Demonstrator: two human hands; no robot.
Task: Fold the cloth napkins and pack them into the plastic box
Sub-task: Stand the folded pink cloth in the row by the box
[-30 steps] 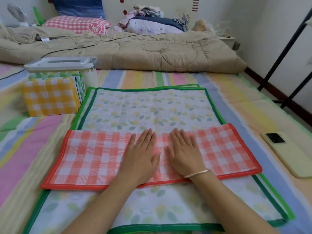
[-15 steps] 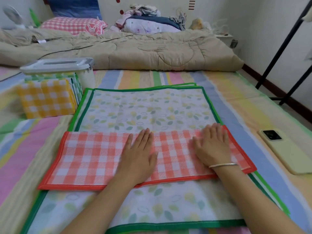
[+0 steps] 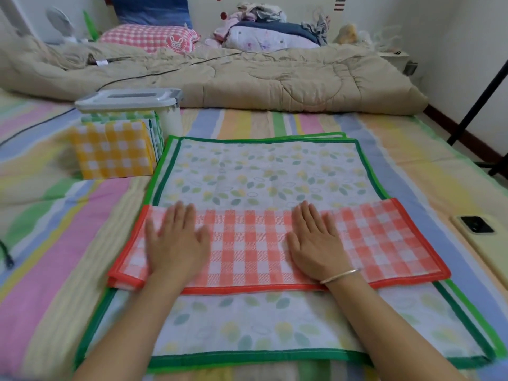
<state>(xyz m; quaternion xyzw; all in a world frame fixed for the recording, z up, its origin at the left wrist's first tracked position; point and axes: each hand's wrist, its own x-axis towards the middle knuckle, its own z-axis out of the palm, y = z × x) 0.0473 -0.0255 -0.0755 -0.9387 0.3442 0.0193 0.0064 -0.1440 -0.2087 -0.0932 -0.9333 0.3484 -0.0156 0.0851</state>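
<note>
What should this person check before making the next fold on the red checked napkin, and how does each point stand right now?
1. Hands flat on the cloth: left hand and right hand press the red checked napkin with straight fingers. Ok.
2. Napkin smooth: no wrinkles show between the hands. Ok.
3. Near left corner lined up: it looks a little bunched. Cannot tell.
4. Phone out of the way: it lies apart, to the right. Ok.
5. Plastic box open for packing: its lid is on. Not ok.
6. Room left inside the box: hidden. Cannot tell.
</note>
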